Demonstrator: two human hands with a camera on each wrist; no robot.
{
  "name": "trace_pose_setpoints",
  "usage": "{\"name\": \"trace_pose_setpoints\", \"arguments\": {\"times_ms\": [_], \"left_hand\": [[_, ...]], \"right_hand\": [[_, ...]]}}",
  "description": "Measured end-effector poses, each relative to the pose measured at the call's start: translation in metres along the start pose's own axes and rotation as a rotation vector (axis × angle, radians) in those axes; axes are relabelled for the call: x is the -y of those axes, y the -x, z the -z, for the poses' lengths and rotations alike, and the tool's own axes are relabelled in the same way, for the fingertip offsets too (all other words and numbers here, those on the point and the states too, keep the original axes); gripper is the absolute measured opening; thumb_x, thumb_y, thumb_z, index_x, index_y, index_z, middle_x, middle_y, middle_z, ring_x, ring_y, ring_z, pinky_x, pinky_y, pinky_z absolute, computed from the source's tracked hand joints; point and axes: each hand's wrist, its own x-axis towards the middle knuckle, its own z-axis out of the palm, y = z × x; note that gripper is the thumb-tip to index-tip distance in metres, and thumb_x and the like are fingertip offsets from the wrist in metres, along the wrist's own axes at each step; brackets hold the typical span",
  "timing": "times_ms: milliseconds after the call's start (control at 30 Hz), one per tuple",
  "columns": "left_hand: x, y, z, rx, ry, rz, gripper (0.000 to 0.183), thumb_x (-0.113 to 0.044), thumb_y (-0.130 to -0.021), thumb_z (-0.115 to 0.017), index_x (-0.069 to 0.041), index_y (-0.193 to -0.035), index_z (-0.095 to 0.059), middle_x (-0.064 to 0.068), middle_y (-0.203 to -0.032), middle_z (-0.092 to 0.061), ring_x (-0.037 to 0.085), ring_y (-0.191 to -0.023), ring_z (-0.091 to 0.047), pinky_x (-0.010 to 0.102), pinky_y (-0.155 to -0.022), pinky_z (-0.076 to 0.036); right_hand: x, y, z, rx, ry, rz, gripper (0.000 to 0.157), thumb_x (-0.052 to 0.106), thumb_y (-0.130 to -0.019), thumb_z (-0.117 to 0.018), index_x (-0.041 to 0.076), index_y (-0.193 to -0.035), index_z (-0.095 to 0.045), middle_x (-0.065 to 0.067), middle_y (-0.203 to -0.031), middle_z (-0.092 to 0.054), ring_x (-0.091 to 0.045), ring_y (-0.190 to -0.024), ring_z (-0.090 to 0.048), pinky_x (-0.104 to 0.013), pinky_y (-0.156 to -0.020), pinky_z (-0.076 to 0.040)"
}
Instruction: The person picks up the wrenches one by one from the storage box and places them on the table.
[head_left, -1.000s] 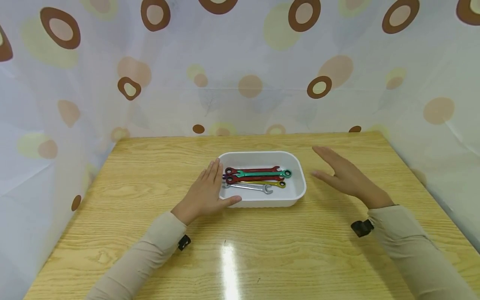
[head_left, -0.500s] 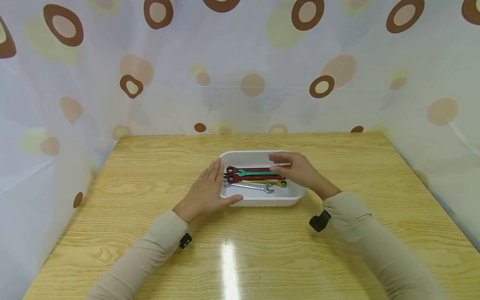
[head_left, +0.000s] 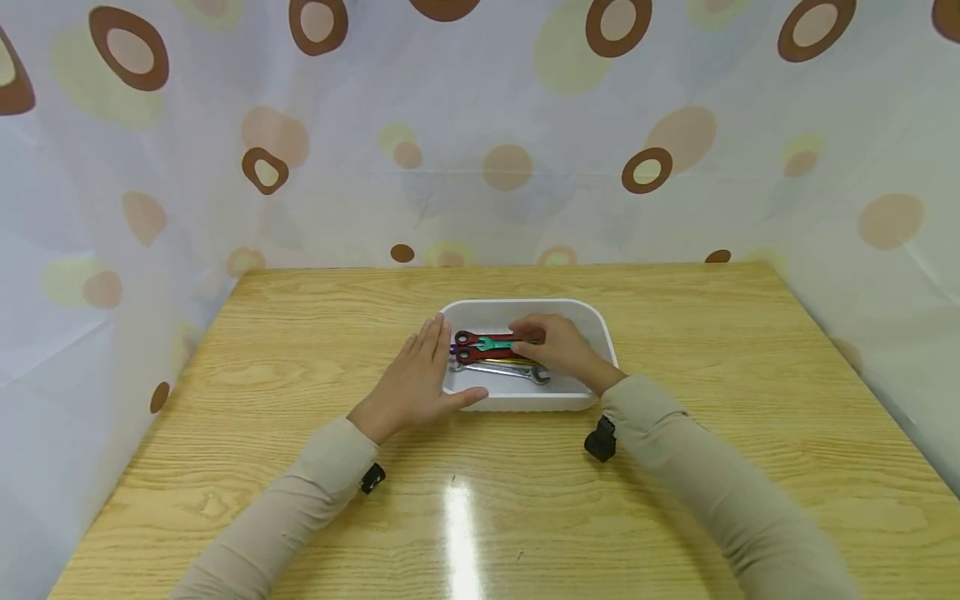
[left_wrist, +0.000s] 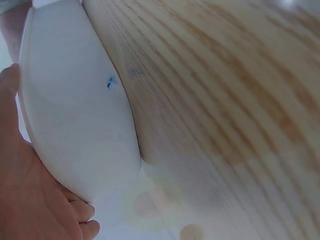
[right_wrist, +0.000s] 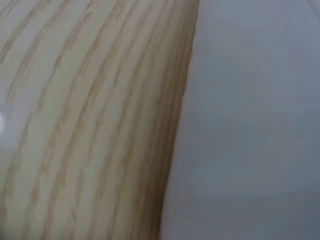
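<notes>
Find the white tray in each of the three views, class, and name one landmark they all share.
Head: the white tray sits just right of and below centre, wrenches inside.
Left wrist: its outer wall fills much of the left half.
Right wrist: its side wall fills the right side, blurred.
Shared landmark: the wood-grain table.

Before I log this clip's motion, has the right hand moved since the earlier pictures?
Yes: against the table in the head view, the right hand went left, from beside the tray to the wrenches inside.
</notes>
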Motion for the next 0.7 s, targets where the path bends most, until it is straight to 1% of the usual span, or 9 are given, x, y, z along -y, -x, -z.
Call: {"name": "trace_pose_setpoints", "arguments": {"times_ms": [200, 267, 467, 700], "left_hand": [[-0.002, 0.0, 0.0, 0.003, -0.016, -0.001, 0.111, -0.08, -0.084, -0.033, 0.003, -0.152, -0.004, 0.017, -0.16, 0.004, 0.03, -0.147, 0.0, 0.045, -0.118, -0.009], [-0.001, 0.0, 0.001, 0.006, -0.017, 0.002, 0.111, -0.08, -0.084, -0.032, 0.003, -0.152, -0.003, 0.017, -0.16, 0.005, 0.03, -0.147, 0.001, 0.044, -0.118, -0.009], [0.0, 0.0, 0.001, 0.014, -0.016, 0.008, 0.112, -0.081, -0.083, -0.031, 0.002, -0.152, -0.002, 0.016, -0.16, 0.006, 0.028, -0.147, 0.003, 0.043, -0.119, -0.007], [-0.002, 0.0, 0.001, 0.014, -0.014, 0.006, 0.111, -0.081, -0.084, -0.032, 0.002, -0.152, -0.004, 0.016, -0.16, 0.004, 0.029, -0.147, 0.002, 0.044, -0.119, -0.008]], "right_hand": [[-0.005, -0.004, -0.004, 0.023, 0.06, -0.053, 0.037, 0.015, -0.091, -0.067, 0.0, -0.124, -0.062, -0.016, -0.121, -0.064, -0.03, -0.114, -0.059, -0.044, -0.098, -0.046], [-0.006, -0.006, -0.005, 0.029, 0.074, -0.059, 0.036, 0.015, -0.091, -0.067, 0.001, -0.123, -0.062, -0.015, -0.121, -0.064, -0.03, -0.114, -0.059, -0.043, -0.098, -0.046], [-0.009, -0.012, -0.008, 0.036, 0.141, -0.034, 0.03, 0.012, -0.089, -0.068, 0.001, -0.117, -0.066, -0.015, -0.115, -0.067, -0.029, -0.109, -0.061, -0.042, -0.095, -0.047], [-0.009, -0.015, -0.009, 0.033, 0.179, -0.014, 0.024, 0.007, -0.086, -0.069, 0.001, -0.11, -0.07, -0.013, -0.106, -0.07, -0.028, -0.102, -0.063, -0.041, -0.091, -0.049]]}}
